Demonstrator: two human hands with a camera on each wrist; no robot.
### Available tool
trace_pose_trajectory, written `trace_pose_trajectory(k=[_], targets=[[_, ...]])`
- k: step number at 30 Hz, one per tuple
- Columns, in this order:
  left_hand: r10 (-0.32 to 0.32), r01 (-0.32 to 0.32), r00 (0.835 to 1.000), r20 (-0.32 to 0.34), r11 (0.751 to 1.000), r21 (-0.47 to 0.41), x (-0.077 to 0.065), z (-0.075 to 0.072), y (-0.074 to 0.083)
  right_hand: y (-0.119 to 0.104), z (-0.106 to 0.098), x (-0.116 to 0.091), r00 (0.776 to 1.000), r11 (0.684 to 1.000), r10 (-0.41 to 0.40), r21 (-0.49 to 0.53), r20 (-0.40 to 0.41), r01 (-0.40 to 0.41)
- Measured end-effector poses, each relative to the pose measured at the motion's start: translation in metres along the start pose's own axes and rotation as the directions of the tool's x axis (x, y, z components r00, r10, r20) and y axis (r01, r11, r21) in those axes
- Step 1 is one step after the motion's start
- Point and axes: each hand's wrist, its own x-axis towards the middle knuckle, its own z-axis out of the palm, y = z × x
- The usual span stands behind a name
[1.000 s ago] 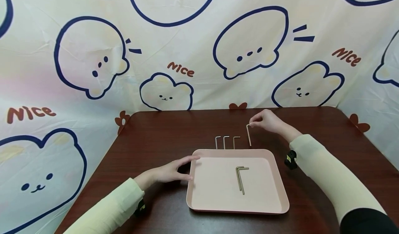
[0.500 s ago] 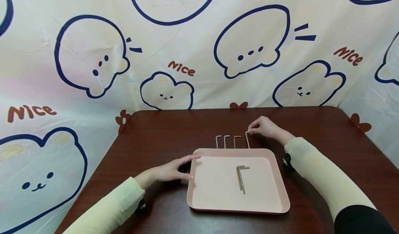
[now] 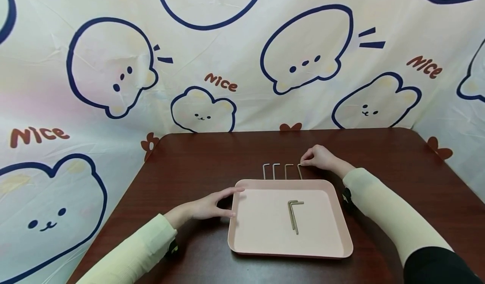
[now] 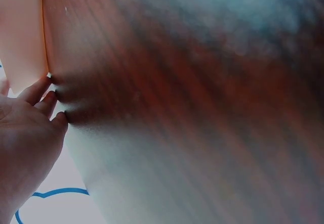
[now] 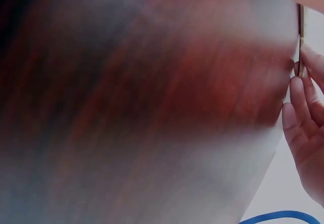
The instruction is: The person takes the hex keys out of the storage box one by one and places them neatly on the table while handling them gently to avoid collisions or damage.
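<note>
At the right end of a row of L-shaped hex keys, my right hand [image 3: 320,157] pinches the short arm of a hex key [image 3: 299,171] between thumb and fingertips. Its long arm points toward the tray's back rim; the right wrist view shows this hex key [image 5: 302,27] edge-on at the fingers. My left hand [image 3: 206,206] rests at the left rim of the pink tray [image 3: 250,242], fingers extended, index finger over the edge and thumb against the side. Two brass-coloured hex keys [image 3: 291,216] lie overlapping inside the tray.
Behind the tray, three hex keys stand in a row: a silver one [image 3: 264,171], another silver one [image 3: 274,171] and a darker one [image 3: 286,171]. The dark brown table [image 3: 197,157] ends at a cartoon-printed cloth [image 3: 250,107] behind and at the sides.
My right hand has come nearer and slightly left, bringing its hex key down into line with the row behind the tray. My left hand stays at the tray's rim.
</note>
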Motion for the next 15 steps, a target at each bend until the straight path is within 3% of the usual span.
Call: trace_pose_trajectory(k=[15], targets=[[-0.004,0.004,1.0,0.0,1.0,-0.022,-0.0008,0.0006,-0.0003,-0.0026,0.0016,0.002,0.999,0.999,0.039,0.012,0.001,-0.039]])
